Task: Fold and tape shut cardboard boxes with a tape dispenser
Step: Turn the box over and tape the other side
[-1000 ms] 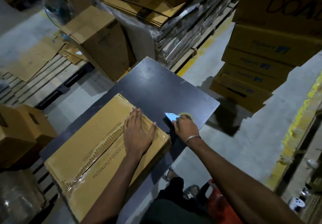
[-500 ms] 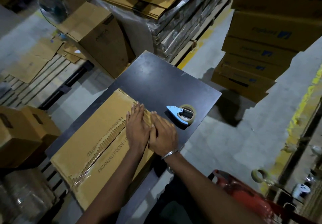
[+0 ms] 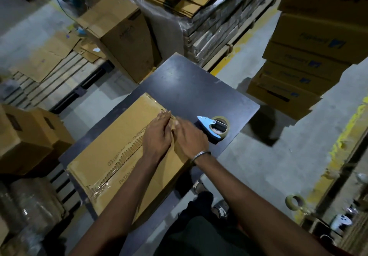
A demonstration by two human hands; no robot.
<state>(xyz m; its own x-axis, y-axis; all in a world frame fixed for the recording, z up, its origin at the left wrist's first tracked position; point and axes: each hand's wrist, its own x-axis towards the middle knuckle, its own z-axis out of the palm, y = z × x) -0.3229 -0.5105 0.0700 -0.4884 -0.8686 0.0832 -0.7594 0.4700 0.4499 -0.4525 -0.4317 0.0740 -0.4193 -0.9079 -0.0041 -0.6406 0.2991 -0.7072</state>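
Cardboard box (image 3: pixel 119 148) | both hands flat, fingers straight, pressing tape | print partly hidden

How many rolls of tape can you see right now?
2: one roll loaded in the blue tape dispenser lying on the dark table right of the hands, and a spare roll down at the lower right. Others may be hidden in the clutter.

A taped box (image 3: pixel 119 152) lies along the surface's (image 3: pixel 189 88) left edge, the tape dispenser (image 3: pixel 216 127) just beside it toward the right edge, both hands on the box's far end.
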